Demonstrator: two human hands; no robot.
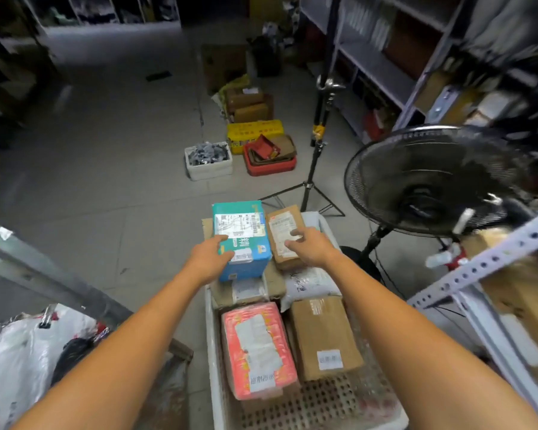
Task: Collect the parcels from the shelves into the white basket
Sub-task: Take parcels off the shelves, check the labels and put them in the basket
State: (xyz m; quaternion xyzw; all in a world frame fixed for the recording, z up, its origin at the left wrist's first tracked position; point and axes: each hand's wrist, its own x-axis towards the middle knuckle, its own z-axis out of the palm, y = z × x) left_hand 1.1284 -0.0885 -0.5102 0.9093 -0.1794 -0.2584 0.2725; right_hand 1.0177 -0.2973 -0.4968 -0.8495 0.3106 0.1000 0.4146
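The white basket is seen low in the middle of the view, its perforated bottom bare at the near end and the rest filled with parcels. At the far end, on top of the pile, a teal and blue box with a white shipping label is lain upon by the left hand, whose grip is spread flat against the box's near left side with the fingers loosely curved over the top edge; it cannot be told whether the box is actually clamped. Just beside it to the right, a narrow brown carton with a paper label is touched by the right hand, the fingers being bent and apart on the carton's top face rather than closed around it. Beneath these two, a flat brown parcel and a white plastic mailer are partly covered. Nearer the camera, a pink wrapped parcel and a brown cardboard box are laid side by side. A black fan is stood to the right of the basket, with a tripod stand behind it and metal shelves along the right edge. Farther off on the floor, a white crate, a red crate and a yellow box are grouped together.
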